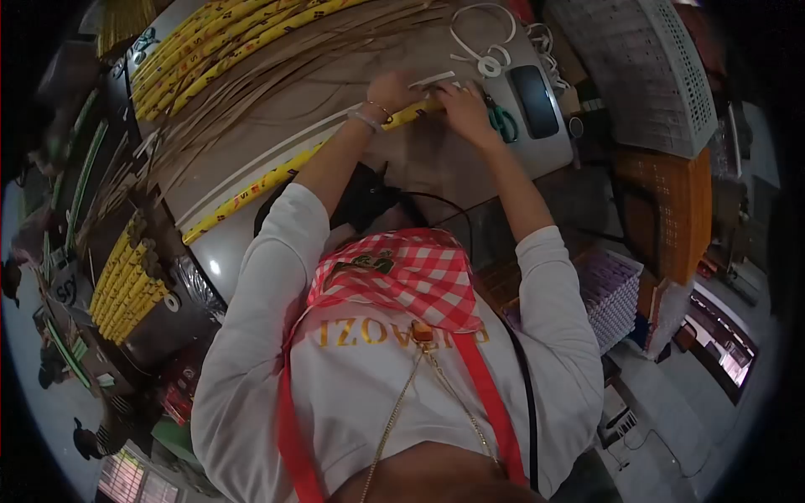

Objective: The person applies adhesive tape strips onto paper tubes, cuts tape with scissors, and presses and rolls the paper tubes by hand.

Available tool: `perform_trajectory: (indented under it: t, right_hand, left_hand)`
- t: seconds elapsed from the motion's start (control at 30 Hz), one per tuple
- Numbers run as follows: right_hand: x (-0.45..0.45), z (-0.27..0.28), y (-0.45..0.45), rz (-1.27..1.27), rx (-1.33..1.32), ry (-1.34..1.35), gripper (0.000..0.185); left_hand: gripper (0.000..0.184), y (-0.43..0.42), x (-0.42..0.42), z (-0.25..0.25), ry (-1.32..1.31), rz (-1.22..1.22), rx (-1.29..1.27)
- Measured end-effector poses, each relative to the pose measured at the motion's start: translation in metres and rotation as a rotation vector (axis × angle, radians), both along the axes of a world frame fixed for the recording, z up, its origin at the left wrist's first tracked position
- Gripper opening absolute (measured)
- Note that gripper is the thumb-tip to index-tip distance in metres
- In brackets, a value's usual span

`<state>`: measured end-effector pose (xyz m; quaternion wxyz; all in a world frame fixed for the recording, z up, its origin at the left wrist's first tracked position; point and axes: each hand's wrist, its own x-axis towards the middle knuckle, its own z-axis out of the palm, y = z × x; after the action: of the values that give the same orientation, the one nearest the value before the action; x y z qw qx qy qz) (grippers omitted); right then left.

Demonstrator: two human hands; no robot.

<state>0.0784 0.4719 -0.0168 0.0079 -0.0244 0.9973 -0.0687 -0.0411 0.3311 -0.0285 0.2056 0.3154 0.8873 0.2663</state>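
Observation:
A long yellow printed tube (267, 182) lies slantwise along the near edge of the table, passing beneath my left wrist. Beside it runs a narrow white strip (277, 151), and a white end shows past my fingers. My left hand (391, 94) is closed over this strip near the tube's far end; its fingertips are partly hidden. Bent around the tube's end, the fingers of my right hand (463, 107) grip it close to my left hand. Teal-handled scissors (503, 123) lie just right of my right hand.
A dark phone (533, 101) lies at the table's right end, near a white strap loop (485, 38). Several yellow tubes (193, 54) and loose brown strips (251, 88) cover the far left. More tubes (126, 281) stand at left; a white crate (662, 75) stands at right.

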Motion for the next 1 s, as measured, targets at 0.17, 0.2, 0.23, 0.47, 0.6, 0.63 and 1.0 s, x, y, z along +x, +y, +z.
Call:
perform_trajectory:
  t: [0.17,0.2,0.23,0.47,0.6,0.63,1.0]
  right_hand:
    - [0.002,0.0,-0.001,-0.009,-0.012,0.003,0.04]
    - [0.003,0.001,-0.002,-0.017,-0.039,0.012,0.041]
    - [0.004,0.001,-0.003,-0.021,-0.066,0.02,0.041]
    - [0.006,-0.009,-0.003,-0.031,-0.09,0.151,0.039]
    - [0.022,0.021,-0.003,-0.089,-0.3,0.335,0.036]
    - [0.028,0.027,-0.002,-0.145,-0.368,0.37,0.035]
    - [0.087,-0.014,0.05,-0.655,-0.283,0.068,0.042]
  left_hand:
    - [0.042,-0.016,0.004,0.014,-0.186,0.017,0.205]
    - [0.038,-0.02,0.004,0.015,-0.381,0.059,0.311]
    - [0.038,-0.022,0.0,0.017,-0.383,0.061,0.3]
    - [0.028,-0.024,-0.034,-0.005,0.006,0.1,0.371]
    - [0.037,0.007,-0.014,0.008,-0.052,-0.066,0.071]
    - [0.037,0.017,-0.013,0.0,-0.053,-0.071,0.067]
    - [0.04,0.078,-0.008,-0.017,-0.076,-0.224,0.08]
